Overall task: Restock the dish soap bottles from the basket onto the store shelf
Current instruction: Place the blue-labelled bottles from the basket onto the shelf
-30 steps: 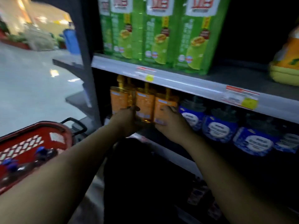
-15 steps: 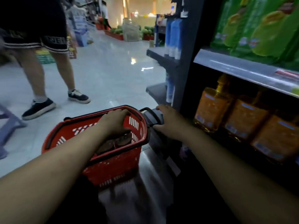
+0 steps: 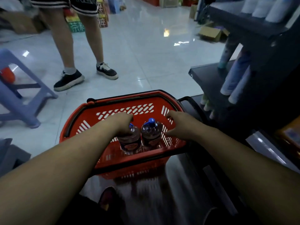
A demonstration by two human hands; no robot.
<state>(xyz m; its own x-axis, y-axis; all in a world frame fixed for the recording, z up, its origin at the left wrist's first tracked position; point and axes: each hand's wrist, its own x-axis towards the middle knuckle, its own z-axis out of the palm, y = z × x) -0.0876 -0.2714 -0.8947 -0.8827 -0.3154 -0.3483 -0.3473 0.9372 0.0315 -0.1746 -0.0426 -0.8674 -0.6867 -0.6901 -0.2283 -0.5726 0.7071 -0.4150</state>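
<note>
A red plastic basket (image 3: 128, 109) with a black handle stands on the floor in front of me. Two clear dark dish soap bottles stand upright side by side inside it. My left hand (image 3: 121, 122) reaches into the basket and closes over the top of the left bottle (image 3: 129, 142), hiding its cap. The right bottle (image 3: 151, 134) shows its blue cap. My right hand (image 3: 179, 125) hovers just right of it over the basket's right wall, fingers spread, holding nothing. The dark store shelf (image 3: 209, 78) rises at the right.
A person's legs in black shoes (image 3: 69, 79) stand just beyond the basket. A purple plastic stool (image 3: 24, 96) is at the left. White and blue tubes (image 3: 235, 82) hang off the shelf end. A cardboard box (image 3: 211, 33) lies on the floor behind.
My view swung from the orange bottles on the shelf down to the basket. Both hands left the shelf. The left hand went into the basket onto a bottle and the right came off the basket's handle.
</note>
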